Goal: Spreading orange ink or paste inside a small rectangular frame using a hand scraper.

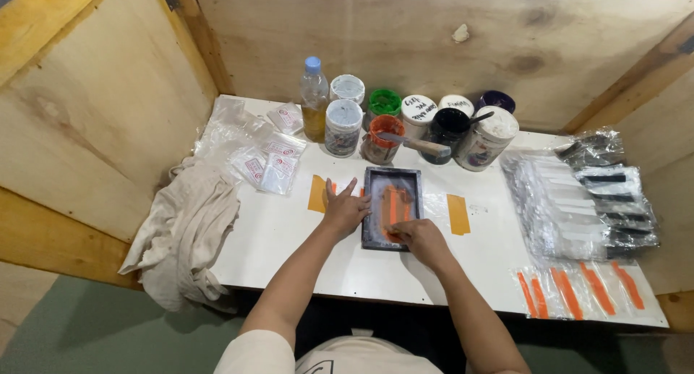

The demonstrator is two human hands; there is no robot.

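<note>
A small dark rectangular frame (391, 177) lies flat on the white table (289, 244), with orange paint streaked across its mesh. My left hand (343, 209) rests flat on the table, fingers spread, pressing against the frame's left edge. My right hand (419, 238) is closed at the frame's near right corner, on a small tool mostly hidden under the fingers, touching the orange paint. Two yellow-orange tape strips (457, 214) sit on either side of the frame.
Several paint jars (343, 127), an open orange jar with a stick (383, 138) and a bottle (314, 99) stand at the back. Small plastic bags (267, 161) and a beige cloth (184, 229) lie left. Black-printed bags (593, 200) and orange-printed ones (578, 291) lie right. Plywood walls surround the table.
</note>
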